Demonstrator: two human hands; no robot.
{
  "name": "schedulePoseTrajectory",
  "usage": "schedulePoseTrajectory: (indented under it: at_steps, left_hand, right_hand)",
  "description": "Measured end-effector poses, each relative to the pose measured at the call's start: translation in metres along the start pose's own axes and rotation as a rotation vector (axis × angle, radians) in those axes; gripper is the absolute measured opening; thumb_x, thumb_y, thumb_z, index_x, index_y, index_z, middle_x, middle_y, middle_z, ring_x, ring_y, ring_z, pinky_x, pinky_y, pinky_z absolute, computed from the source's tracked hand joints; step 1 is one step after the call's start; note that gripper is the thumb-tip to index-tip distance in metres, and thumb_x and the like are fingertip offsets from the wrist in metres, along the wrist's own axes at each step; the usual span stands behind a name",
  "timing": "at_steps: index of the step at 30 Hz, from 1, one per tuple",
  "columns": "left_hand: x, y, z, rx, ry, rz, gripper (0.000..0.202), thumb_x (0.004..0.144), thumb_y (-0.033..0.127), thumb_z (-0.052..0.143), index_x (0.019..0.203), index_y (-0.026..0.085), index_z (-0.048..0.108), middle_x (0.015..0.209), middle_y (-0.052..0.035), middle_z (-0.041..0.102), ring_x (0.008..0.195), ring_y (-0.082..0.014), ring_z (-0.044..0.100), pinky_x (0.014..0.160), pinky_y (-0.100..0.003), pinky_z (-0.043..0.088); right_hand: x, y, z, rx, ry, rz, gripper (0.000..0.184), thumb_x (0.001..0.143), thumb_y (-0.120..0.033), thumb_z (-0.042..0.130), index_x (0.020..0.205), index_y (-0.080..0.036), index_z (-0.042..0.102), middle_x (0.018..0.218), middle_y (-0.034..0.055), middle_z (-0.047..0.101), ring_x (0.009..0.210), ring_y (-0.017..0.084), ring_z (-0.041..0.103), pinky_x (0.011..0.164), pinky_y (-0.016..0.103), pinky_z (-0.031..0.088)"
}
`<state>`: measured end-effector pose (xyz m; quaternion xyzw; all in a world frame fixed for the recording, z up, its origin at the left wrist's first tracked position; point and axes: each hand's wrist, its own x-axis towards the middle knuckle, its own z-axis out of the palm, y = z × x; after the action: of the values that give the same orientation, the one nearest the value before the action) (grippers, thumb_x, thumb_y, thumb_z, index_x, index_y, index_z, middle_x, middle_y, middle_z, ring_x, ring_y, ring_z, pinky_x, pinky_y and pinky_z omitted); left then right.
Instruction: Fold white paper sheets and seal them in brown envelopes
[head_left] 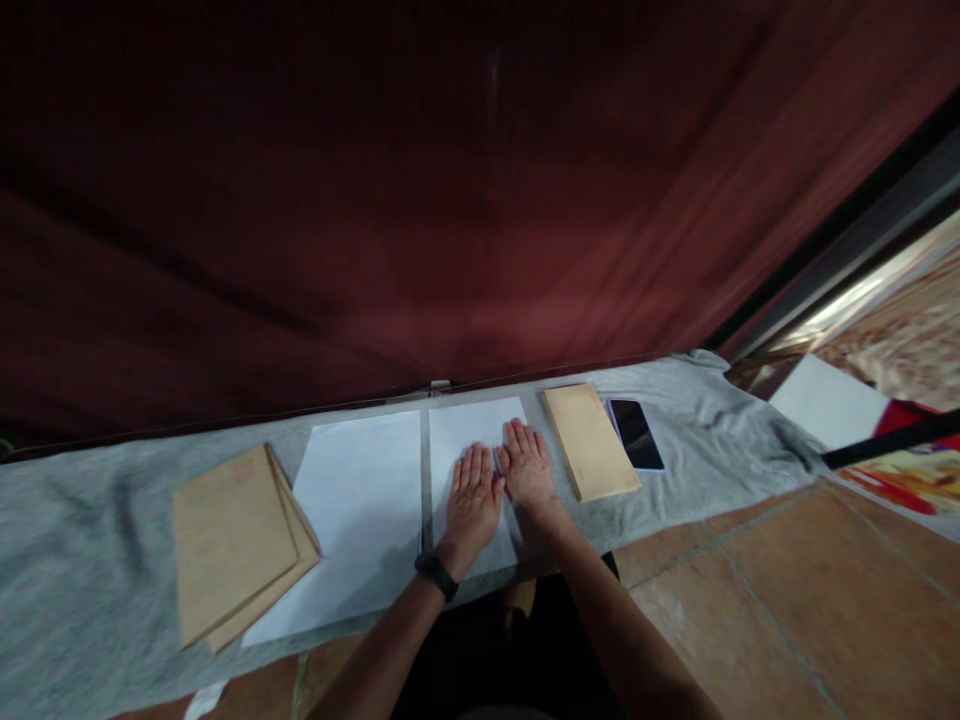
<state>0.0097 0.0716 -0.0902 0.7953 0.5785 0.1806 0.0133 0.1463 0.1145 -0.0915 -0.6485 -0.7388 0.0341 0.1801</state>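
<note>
Flat on a sheet of white paper [442,430] lies my left hand [475,502], fingers stretched forward, a dark band on its wrist. Beside it my right hand [527,468] rests with its fingers extended on the paper's right part, the thumbs close together. Neither hand holds anything. Left of this sheet, across a narrow gap, is a larger white paper stack or sheet [367,500]. Brown envelopes [232,530] overlap its left edge. Another pile of brown envelopes [592,445] sits just right of my right hand.
A grey cloth [90,540] covers the long narrow surface. A phone [636,435] lies right of the envelope pile. Behind rises a dark red curtain or panel [480,250]. Tiled floor [847,580] shows at the front right, with printed material [915,470] beyond a dark bar.
</note>
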Motion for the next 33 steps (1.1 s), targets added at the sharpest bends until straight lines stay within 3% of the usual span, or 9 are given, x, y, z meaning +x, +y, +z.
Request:
schedulePoseTrajectory:
  at_steps: [9,15,18,21,25,33]
  left_hand:
    - [-0.029,-0.008,-0.012,0.085,-0.006,-0.081,0.061,0.099,0.033,0.035,0.154,0.005,0.031,0.159,-0.0191,0.034,0.151,-0.0282,0.026,0.122,-0.049,0.029]
    - [-0.037,-0.009,-0.017,0.092,0.004,-0.103,0.061,0.099,0.032,0.035,0.153,0.003,0.032,0.159,-0.0212,0.034,0.151,-0.0297,0.025,0.122,-0.049,0.028]
    - [-0.038,-0.01,-0.015,0.079,0.011,-0.102,0.061,0.098,0.027,0.035,0.155,0.005,0.029,0.159,-0.0198,0.034,0.151,-0.0292,0.025,0.122,-0.051,0.027]
    - [-0.04,-0.015,-0.01,0.068,-0.008,-0.067,0.064,0.094,0.022,0.039,0.155,0.007,0.028,0.16,-0.0192,0.032,0.152,-0.0293,0.023,0.122,-0.051,0.026]
    - [-0.042,-0.02,-0.009,0.074,-0.035,-0.044,0.063,0.093,0.019,0.039,0.155,0.008,0.031,0.161,-0.0179,0.03,0.152,-0.0276,0.022,0.122,-0.047,0.027]
    - [-0.039,-0.012,-0.018,0.067,0.016,-0.069,0.058,0.097,0.021,0.033,0.153,0.004,0.032,0.16,-0.0196,0.033,0.152,-0.0276,0.022,0.122,-0.05,0.027]
  right_hand:
    - [-0.001,0.0,0.001,0.019,0.043,-0.001,0.054,0.105,-0.036,0.033,0.153,-0.011,0.038,0.158,0.0152,0.038,0.147,0.027,0.034,0.12,0.048,0.024]
    - [-0.003,-0.005,-0.009,0.024,0.039,0.021,0.052,0.106,-0.031,0.03,0.151,-0.007,0.039,0.157,0.0162,0.039,0.148,0.026,0.032,0.121,0.047,0.024]
    - [-0.019,-0.022,-0.013,0.065,0.042,0.009,0.053,0.105,-0.029,0.03,0.154,-0.008,0.035,0.158,0.0162,0.037,0.148,0.026,0.033,0.12,0.047,0.026]
    - [-0.047,-0.047,-0.014,0.135,0.011,-0.134,0.054,0.105,-0.033,0.031,0.154,-0.012,0.035,0.16,0.0122,0.035,0.149,0.025,0.032,0.121,0.045,0.027]
    - [-0.076,-0.067,-0.012,0.197,-0.015,-0.191,0.053,0.106,-0.034,0.03,0.155,-0.016,0.034,0.157,0.008,0.042,0.145,0.021,0.038,0.121,0.041,0.03]
    - [-0.086,-0.04,-0.019,0.084,0.016,-0.141,0.049,0.104,-0.037,0.039,0.147,-0.015,0.048,0.153,0.0105,0.047,0.143,0.024,0.042,0.12,0.044,0.03]
